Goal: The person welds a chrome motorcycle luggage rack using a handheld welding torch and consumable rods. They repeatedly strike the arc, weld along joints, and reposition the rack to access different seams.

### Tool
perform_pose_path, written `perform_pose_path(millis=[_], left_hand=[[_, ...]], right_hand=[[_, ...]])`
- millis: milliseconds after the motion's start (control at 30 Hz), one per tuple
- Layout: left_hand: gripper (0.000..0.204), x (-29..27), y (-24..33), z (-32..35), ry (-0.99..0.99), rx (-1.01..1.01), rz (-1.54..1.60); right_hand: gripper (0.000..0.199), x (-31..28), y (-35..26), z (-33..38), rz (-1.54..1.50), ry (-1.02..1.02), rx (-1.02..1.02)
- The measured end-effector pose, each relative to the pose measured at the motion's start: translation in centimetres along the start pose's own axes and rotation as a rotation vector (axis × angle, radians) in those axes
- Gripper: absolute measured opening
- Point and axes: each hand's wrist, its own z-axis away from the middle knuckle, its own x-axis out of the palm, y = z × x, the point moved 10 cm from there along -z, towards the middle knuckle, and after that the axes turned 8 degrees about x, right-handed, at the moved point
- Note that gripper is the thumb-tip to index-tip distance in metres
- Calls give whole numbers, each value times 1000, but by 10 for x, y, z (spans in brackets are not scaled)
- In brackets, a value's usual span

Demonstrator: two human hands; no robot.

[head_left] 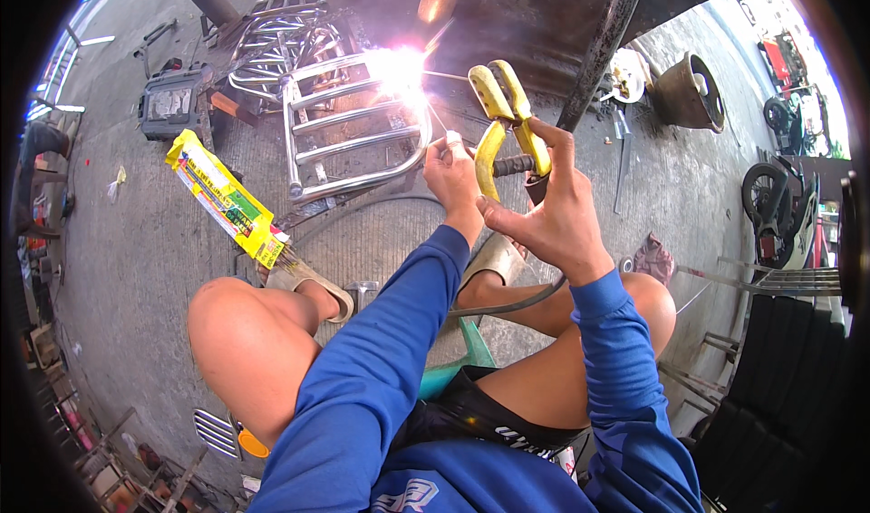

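Note:
My right hand point(557, 209) is closed round a yellow welding electrode holder point(496, 96). A thin electrode point(446, 76) runs left from its jaws to a glaring white arc point(399, 71). My left hand point(450, 176), fingers pinched, grips a thin metal rod point(437, 116) slanting up toward the same glare. Beneath the arc lies a shiny tubular metal rack point(349, 141) with several crossbars. The glare hides its upper right corner. A dark cable point(507, 308) loops below my right hand.
Left of the rack are a yellow packet of welding rods point(227, 196) and a dark grey case point(174, 103). More shiny racks point(285, 46) are piled behind. A dark post point(605, 46) slants beside the holder. A bucket point(691, 94) stands at the right, with a motorcycle point(775, 209) beyond.

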Motion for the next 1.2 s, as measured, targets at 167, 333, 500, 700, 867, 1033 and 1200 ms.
perform_pose_path(millis=[167, 333, 500, 700, 867, 1033, 1200], left_hand=[[14, 2, -8, -4, -12, -73, -6], [10, 14, 1, 6, -115, -123, 207], [16, 25, -1, 19, -124, -152, 482], [30, 1, -2, 1, -2, -24, -29], [36, 3, 4, 2, -16, 9, -90], [36, 4, 16, 3, -18, 77, -159], [33, 3, 10, 5, -7, 54, -117]], right_hand=[[98, 4, 11, 1, -20, -83, 124], [96, 2, 1, -1, -51, -30, -4], [96, 2, 1, -1, -10, -15, -25], [97, 2, 9, -1, -52, -62, 108], [97, -1, 6, -1, -39, -43, 122], [97, 1, 8, -1, 4, -72, 168], [97, 0, 13, 1, -8, -80, 179]])
